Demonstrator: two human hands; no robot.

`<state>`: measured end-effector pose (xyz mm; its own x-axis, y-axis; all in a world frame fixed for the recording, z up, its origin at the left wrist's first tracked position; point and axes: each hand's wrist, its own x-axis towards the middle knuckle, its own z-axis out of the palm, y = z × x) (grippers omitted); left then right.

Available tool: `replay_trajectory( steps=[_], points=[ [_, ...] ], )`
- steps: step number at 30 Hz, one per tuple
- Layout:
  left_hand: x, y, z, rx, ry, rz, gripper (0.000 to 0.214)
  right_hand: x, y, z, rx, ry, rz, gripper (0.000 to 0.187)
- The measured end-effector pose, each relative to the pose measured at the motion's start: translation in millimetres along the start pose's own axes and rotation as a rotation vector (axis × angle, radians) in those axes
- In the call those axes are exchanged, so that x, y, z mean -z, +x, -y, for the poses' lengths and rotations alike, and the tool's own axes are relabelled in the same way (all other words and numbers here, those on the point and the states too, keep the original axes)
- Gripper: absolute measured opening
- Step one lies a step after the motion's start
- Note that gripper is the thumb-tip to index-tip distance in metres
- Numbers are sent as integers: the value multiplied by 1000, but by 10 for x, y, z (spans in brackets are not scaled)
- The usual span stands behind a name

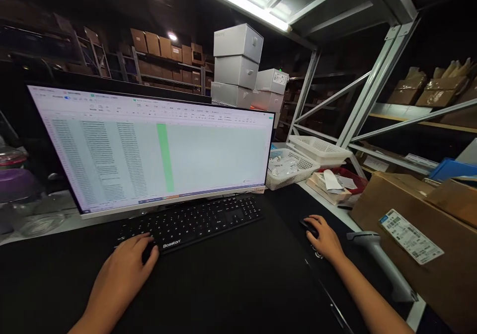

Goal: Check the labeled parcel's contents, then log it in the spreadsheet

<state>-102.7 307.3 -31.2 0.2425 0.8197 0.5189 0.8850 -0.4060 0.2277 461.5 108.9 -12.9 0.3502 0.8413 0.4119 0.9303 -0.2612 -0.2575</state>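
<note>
Black desk mat (238,284) is covering the near surface, and both hands are resting on it at a computer. The left hand (122,274) is lying palm down at the near left corner of a black keyboard (194,222), fingers loosely curled and touching the lowest keys, gripping nothing. The right hand (325,237) is cupping a black mouse (308,227) to the right of the keyboard, fingers draped over the top so most of it is hidden. Just beyond the keyboard a wide monitor (156,150) is showing a spreadsheet with one green column.

To the right of the mouse a grey handheld scanner (380,262) is lying just beside the right forearm, and a brown cardboard box (413,234) with a white label is crowding the near right edge. Further back on the right, white mesh baskets (305,157) are sitting beside papers. White boxes (238,65) are stacked behind the monitor. A clear glass jar (22,195) is standing at far left.
</note>
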Motion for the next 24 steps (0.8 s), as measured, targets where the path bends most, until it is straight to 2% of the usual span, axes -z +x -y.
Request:
replay_trajectory(
  steps=[6, 16, 24],
  points=[
    [98, 6, -109, 16, 14, 12, 53, -2, -16, -19, 42, 25, -13, 38],
    [249, -64, -312, 63, 12, 7, 28, -438, 83, -501, 168, 185, -3, 52],
    [259, -72, -336, 82, -2, 19, 25, -451, 134, -632, 187, 216, -8, 57]
  ],
)
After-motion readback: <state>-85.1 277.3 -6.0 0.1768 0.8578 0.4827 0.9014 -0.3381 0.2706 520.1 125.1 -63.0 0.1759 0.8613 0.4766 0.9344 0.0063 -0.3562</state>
